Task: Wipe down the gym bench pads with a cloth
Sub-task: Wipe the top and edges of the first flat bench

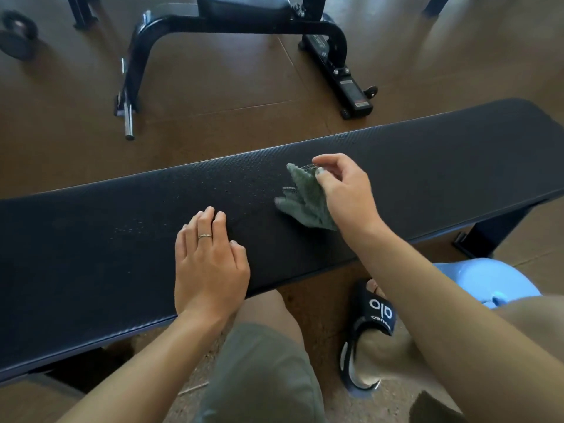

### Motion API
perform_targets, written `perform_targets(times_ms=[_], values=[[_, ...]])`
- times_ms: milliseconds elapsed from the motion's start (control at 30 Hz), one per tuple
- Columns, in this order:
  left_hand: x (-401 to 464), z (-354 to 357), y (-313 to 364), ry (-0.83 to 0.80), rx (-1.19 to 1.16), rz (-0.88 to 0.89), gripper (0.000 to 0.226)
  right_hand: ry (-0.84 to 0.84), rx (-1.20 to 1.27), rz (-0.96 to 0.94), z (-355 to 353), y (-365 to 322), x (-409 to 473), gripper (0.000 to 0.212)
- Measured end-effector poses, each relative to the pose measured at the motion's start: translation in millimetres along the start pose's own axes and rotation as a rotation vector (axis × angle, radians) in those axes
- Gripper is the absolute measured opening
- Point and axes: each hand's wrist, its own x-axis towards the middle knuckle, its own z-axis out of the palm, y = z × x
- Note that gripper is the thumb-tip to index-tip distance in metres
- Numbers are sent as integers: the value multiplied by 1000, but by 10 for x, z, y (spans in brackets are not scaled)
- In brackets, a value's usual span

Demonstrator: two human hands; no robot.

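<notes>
Right of the frame's centre, the right hand (341,190) pinches the soft, light green cloth (305,199), best bunched in the palm for wiping, hanging onto the bench pad (122,254), while the left hand (210,264) rests flat, fingers straight, on the pad.

A long black padded tabletop (427,154) runs across the view, its textured top speckled with fine droplets near the middle. On it lie a crumpled green cloth (305,199) and a left hand (210,264) resting flat, fingers straight.
</notes>
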Motion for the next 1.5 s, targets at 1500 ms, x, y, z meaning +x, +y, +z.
perform_targets(times_ms=[1500], values=[[-31,-12,19,5,-2,2,55,-38,-1061,-405,-682,972,436,50]])
